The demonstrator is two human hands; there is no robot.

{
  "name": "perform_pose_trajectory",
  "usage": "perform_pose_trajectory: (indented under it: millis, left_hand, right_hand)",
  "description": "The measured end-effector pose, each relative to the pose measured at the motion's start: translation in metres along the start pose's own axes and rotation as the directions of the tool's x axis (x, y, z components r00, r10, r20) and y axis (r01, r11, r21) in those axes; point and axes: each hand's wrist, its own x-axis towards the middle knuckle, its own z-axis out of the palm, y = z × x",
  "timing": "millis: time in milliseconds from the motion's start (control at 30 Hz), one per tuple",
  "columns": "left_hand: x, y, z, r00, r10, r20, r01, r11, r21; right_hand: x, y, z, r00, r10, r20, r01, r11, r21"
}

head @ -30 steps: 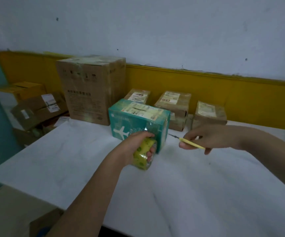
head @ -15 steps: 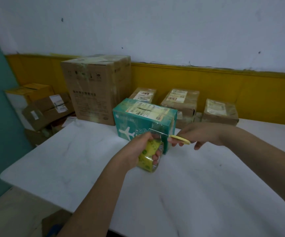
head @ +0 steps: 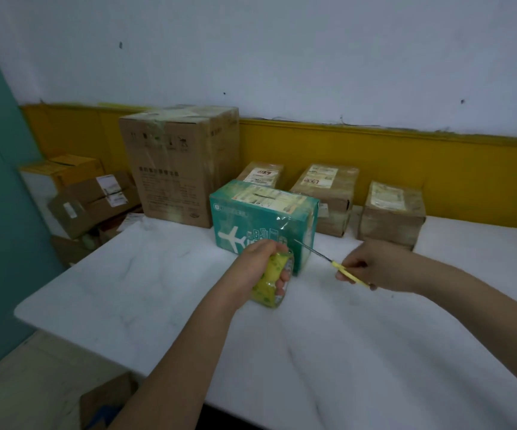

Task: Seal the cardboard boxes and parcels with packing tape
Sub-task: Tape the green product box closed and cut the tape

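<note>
A teal box (head: 244, 212) printed with a white aeroplane stands on the white table (head: 145, 280). Clear tape runs down its front right corner. My left hand (head: 258, 263) grips a yellow-green roll of packing tape (head: 269, 282) in front of that corner. My right hand (head: 375, 265) holds a yellow-handled cutter (head: 335, 264) to the right of the box. Its thin blade points up and left, its tip close to the box's right edge.
A tall brown carton (head: 176, 162) stands behind the teal box. Three small taped parcels (head: 325, 193) (head: 262, 175) (head: 392, 212) line the yellow wall band. More boxes (head: 89, 200) are piled off the table's left end. Another carton (head: 105, 401) sits on the floor.
My right hand has drawn the cutter back to the right, away from the tape at the box's corner. My left hand still grips the roll in about the same place.
</note>
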Motion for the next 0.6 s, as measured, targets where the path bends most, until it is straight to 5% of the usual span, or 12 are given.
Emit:
perform_pose_trajectory:
  millis: [167,300,367,433,500,600]
  left_hand:
    - [-0.016,-0.007,0.004,0.997,0.070,-0.037,-0.071,0.997,-0.039]
    - [-0.033,-0.008,0.011,0.993,0.117,0.001,-0.116,0.987,-0.110]
    - [-0.042,-0.008,0.015,0.989,0.141,0.032,-0.136,0.983,-0.126]
    - [-0.051,-0.007,0.019,0.986,0.154,0.058,-0.146,0.982,-0.121]
    - [-0.061,-0.008,0.026,0.981,0.169,0.095,-0.158,0.980,-0.117]
    - [-0.077,-0.013,0.035,0.972,0.188,0.139,-0.179,0.981,-0.071]
  right_hand:
    - [-0.015,0.032,0.024,0.995,0.095,-0.033,-0.100,0.874,-0.476]
    - [-0.016,0.027,0.033,0.981,0.164,-0.103,-0.193,0.825,-0.530]
    - [-0.021,0.017,0.031,0.960,0.040,-0.276,-0.167,0.877,-0.451]
    - [-0.027,-0.004,0.028,0.883,-0.041,-0.468,-0.004,0.995,-0.095]
    - [-0.031,-0.035,0.026,0.881,-0.028,-0.473,0.178,0.945,0.275]
    - [-0.031,-0.057,0.035,0.897,-0.012,-0.442,0.195,0.908,0.370]
